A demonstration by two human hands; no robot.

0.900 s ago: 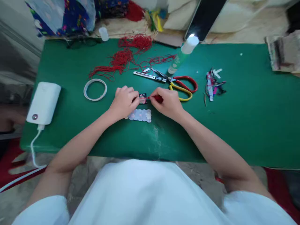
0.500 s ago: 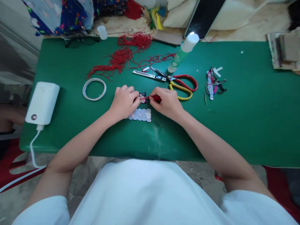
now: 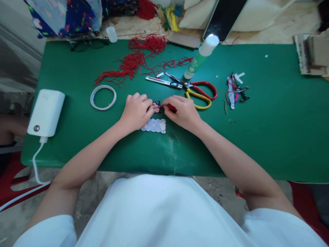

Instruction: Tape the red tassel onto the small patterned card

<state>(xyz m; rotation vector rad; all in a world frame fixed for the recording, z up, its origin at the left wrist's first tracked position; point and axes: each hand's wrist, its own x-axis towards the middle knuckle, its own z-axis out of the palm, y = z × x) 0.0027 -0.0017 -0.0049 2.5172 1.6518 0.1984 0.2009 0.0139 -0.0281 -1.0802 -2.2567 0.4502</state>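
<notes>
The dark floral patch (image 3: 156, 107) lay on the green counter (image 3: 269, 137), its left end gripped by the left hand (image 3: 136, 111). At three o'clock, the right hand (image 3: 183, 111) pinched red cord (image 3: 172, 107), seemingly mid-attachment; at six, the scalloped lavender strip (image 3: 154, 126) showed none.

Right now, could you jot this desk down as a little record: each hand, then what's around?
Left hand: fingers touching a small dark patterned card
Right hand: pinching something red by the card's right edge
Nearer the person: pale wavy-edged strip, partly behind the left hand
Beyond the hands: knife, scissors, bottle, tangled red string
Left side: tape roll, white box with cable
Tabletop: green
</notes>
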